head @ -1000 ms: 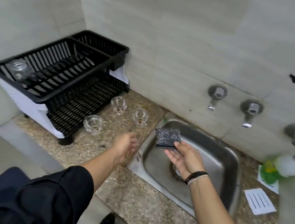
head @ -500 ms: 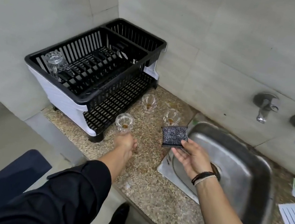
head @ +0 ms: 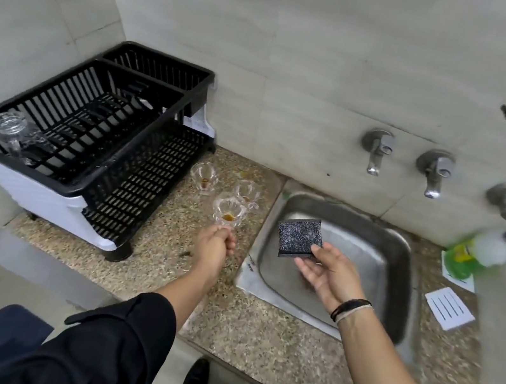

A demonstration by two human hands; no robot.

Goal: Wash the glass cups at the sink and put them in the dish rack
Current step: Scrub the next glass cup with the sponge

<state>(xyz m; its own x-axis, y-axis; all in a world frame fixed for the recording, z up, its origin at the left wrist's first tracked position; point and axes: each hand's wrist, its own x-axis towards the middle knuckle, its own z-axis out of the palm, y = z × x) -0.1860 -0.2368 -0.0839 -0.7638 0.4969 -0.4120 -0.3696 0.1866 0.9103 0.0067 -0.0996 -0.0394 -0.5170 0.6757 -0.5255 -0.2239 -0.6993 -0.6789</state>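
Since the previous frame the left hand (head: 215,246) now grips a glass cup (head: 229,211), lifted; the right hand (head: 328,273) pinches the scouring pad (head: 299,237).

Rack (head: 135,168): black slatted basket on white tray. Cups (head: 228,213): clear ribbed glass, amber-brown residue at bottom. Sponge (head: 299,237): dark grey, silver speckle, black edge. Counter (head: 255,329): beige-brown speckled stone. Sink (head: 399,250): dull steel. Wall (head: 302,49): pale grey tile. Bottle (head: 465,257): green, white top. Sleeves (head: 120,337): black.
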